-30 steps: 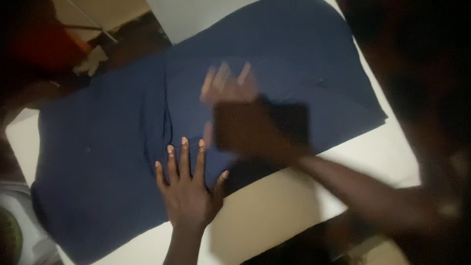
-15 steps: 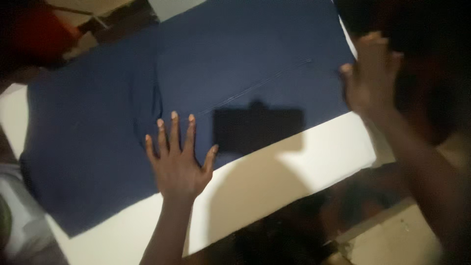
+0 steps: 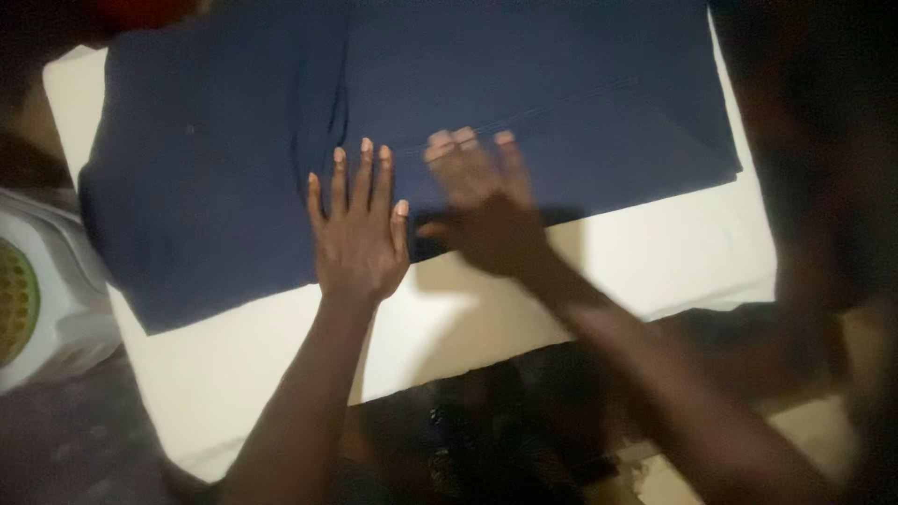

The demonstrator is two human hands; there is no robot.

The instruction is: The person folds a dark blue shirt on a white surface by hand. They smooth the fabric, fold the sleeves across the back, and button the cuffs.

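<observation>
1. A white table (image 3: 655,252) fills the middle of the head view, its pale top bare along the near edge and at the right; its far part is covered by cloth; dim, dark floor shows below its near edge.
2. A navy-blue cloth (image 3: 206,187) lies flat on the table, spread from the left edge almost to the right one; its near hem runs slantwise, lower at the left and higher at the right; a lengthwise crease or fold line runs down it just left of the middle, and a stitched seam crosses its right half; whether it is a garment or plain fabric cannot be told.
3. The right hand (image 3: 486,210) lies palm down at the cloth's near hem, fingers long and close together, pointing away from the person; it is blurred, so the exact spread is hard to read; it grips nothing; its forearm runs off to the lower right.
4. The left hand (image 3: 360,229) presses flat on the cloth just beside the right hand, fingers straight and slightly fanned, thumb out toward the right hand; the palm's heel sits at the hem; it holds nothing.
5. A white round-edged object with a yellow-green grid face (image 3: 28,299) stands at the left edge, beside the table, well apart from both hands.
</observation>
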